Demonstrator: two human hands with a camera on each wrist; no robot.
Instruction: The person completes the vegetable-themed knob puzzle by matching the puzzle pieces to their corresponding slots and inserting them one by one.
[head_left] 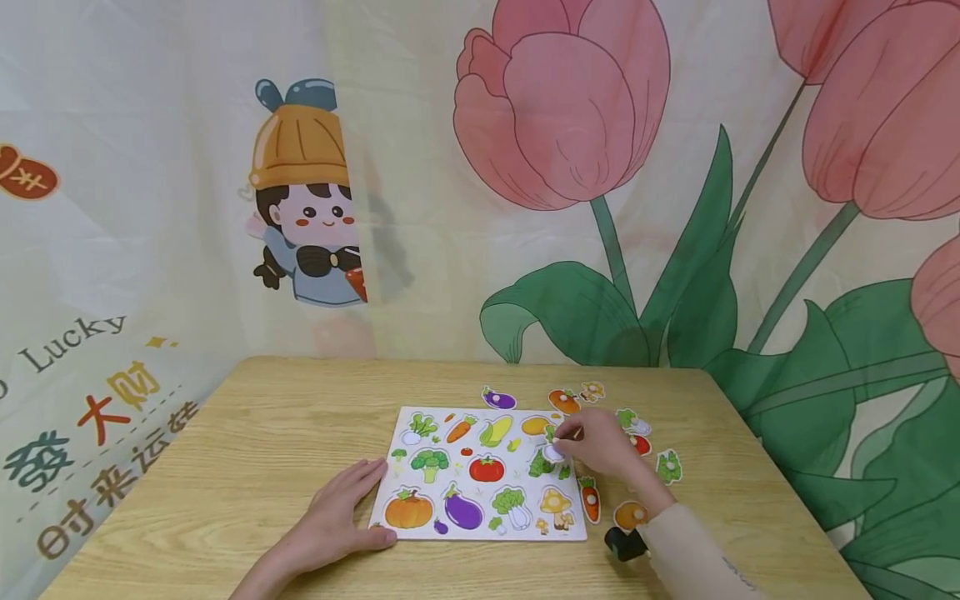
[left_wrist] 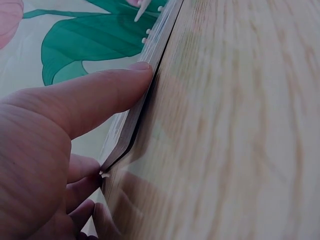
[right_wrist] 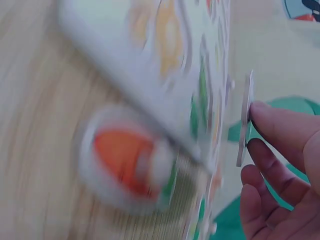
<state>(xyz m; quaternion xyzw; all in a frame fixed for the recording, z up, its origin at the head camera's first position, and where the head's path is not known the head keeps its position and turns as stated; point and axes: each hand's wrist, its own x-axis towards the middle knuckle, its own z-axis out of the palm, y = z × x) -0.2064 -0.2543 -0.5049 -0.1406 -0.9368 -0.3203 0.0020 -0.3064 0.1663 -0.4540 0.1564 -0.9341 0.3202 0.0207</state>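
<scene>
A white board with vegetable pictures (head_left: 480, 433) lies on the table in the head view. My left hand (head_left: 337, 512) rests at its near left corner, thumb against the front edge and the other fingers along the left side. In the left wrist view the thumb (left_wrist: 107, 92) touches the board's edge (left_wrist: 131, 122). My right hand (head_left: 603, 442) pinches a white turnip-shaped puzzle piece (head_left: 553, 454) above the board's right part. Seen from the right wrist, that thin piece (right_wrist: 244, 122) stands on edge between thumb and fingers, apart from the board.
Loose pieces surround the board's far and right sides: an eggplant (head_left: 498, 399), a pumpkin (head_left: 562, 401), mushrooms (head_left: 593, 391), a carrot (head_left: 590, 502), a green piece (head_left: 669, 467) and several others. A black object (head_left: 625, 544) is at my right wrist. A printed curtain (head_left: 420, 208) hangs behind the table.
</scene>
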